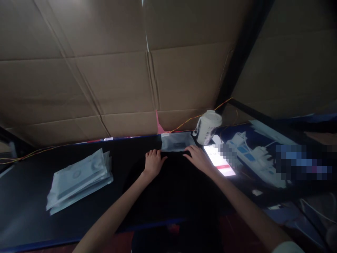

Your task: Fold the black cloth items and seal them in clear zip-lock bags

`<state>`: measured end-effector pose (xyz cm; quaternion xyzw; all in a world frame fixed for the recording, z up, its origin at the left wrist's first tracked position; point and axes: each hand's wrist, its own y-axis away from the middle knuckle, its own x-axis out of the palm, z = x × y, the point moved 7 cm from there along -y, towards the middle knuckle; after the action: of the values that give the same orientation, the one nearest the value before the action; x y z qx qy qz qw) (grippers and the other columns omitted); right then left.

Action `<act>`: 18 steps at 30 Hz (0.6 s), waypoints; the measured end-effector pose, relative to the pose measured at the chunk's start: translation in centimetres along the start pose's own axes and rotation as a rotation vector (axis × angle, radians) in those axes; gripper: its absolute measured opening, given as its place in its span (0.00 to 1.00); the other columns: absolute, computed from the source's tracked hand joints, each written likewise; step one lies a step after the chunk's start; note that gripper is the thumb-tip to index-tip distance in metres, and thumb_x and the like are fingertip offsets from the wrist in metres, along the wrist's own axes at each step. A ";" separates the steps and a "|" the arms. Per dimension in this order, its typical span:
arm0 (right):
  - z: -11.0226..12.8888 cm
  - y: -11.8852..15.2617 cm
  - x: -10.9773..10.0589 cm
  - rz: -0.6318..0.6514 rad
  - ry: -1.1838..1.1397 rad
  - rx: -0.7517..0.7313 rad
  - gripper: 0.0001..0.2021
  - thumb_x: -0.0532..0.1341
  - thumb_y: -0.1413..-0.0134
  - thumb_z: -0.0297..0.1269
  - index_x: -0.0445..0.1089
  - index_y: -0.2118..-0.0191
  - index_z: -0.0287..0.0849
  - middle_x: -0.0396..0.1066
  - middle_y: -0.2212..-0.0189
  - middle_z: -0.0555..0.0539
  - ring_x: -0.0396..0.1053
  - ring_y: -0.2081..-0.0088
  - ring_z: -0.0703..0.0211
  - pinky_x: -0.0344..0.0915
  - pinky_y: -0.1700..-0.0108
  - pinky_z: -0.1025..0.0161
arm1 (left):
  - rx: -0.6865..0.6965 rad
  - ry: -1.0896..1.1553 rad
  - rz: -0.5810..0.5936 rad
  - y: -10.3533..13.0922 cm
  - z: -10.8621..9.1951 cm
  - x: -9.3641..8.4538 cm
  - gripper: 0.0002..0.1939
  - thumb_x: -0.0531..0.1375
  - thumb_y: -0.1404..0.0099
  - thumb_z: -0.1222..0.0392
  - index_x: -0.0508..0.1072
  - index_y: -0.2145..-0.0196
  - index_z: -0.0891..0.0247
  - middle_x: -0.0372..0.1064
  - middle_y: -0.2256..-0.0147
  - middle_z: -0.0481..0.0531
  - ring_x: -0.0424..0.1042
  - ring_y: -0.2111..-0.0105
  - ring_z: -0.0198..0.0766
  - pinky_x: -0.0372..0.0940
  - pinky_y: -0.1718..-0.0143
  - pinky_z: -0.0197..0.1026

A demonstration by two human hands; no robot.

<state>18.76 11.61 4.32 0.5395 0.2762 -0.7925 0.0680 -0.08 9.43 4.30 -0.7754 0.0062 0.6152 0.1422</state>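
Note:
My left hand (153,162) rests palm down on a black surface or dark cloth, its thumb held apart and pointing right. Its fingertips lie just left of a translucent pouch (175,140) that is flat near the cardboard wall. At the pouch's lower right corner is my right hand (197,157), fingers spread and touching or very close to its edge. Neither hand visibly grips anything. What the dark area between my hands is, I cannot make out. Off to the left lies a stack of translucent zip pouches (79,175).
A white lidded cup (210,127) stands behind my right hand. Beside my right forearm lies a lit phone (219,160). Further right are white power strips (250,156) with plugs and a dark frame bar (260,119). Cardboard (118,80) walls off the back of the black table (23,200).

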 end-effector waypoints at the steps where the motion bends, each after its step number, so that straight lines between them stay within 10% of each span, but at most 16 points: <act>1: 0.0 0.1 0.2 -0.003 0.020 -0.008 0.07 0.59 0.42 0.35 0.69 0.59 0.41 0.72 0.61 0.42 0.70 0.58 0.52 0.63 0.57 0.56 | -0.014 -0.005 0.002 0.0 0.3 0.0 0.17 0.56 0.33 0.55 0.68 0.51 0.67 0.68 0.57 0.63 0.66 0.53 0.52 0.59 0.53 0.53; 18: 1.3 1.2 0.2 0.029 0.038 -0.174 0.06 0.56 0.38 0.36 0.67 0.65 0.42 0.72 0.66 0.48 0.69 0.61 0.57 0.59 0.55 0.60 | 0.092 0.176 0.014 0.3 0.9 0.7 0.07 0.55 0.33 0.63 0.73 0.61 0.61 0.71 0.62 0.52 0.71 0.60 0.40 0.64 0.57 0.41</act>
<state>18.16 9.96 4.05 0.5505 0.3374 -0.7540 0.1206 -0.81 9.46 3.40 -0.8192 0.0523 0.5445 0.1720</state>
